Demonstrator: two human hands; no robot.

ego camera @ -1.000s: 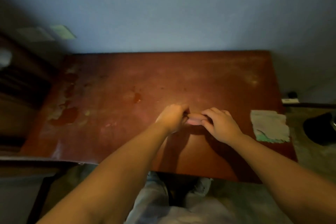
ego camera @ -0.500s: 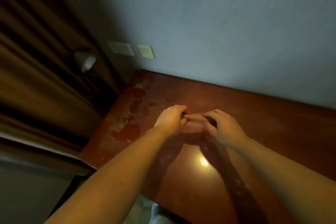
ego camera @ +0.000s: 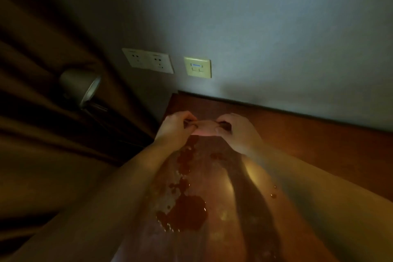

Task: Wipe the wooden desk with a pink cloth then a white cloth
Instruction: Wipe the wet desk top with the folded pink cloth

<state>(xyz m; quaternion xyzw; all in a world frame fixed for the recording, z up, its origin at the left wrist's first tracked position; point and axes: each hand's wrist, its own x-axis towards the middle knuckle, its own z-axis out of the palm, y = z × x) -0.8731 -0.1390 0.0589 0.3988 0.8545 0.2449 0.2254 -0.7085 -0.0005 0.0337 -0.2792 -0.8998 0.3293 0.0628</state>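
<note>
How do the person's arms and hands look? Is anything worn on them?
The left hand and right hand wear no gloves, and no watch or bracelet shows at the wrists. The arms are bare, with no sleeves in view. The dim light leaves rings uncertain.

I lean over the wooden desk point(ego camera: 319, 144), which fills the lower centre and right of the frame. A large dark wet patch point(ego camera: 185, 212) lies on it at lower centre, with smaller blotches point(ego camera: 185, 159) trailing upward from it. A few drops point(ego camera: 273, 195) sit further right.
</note>
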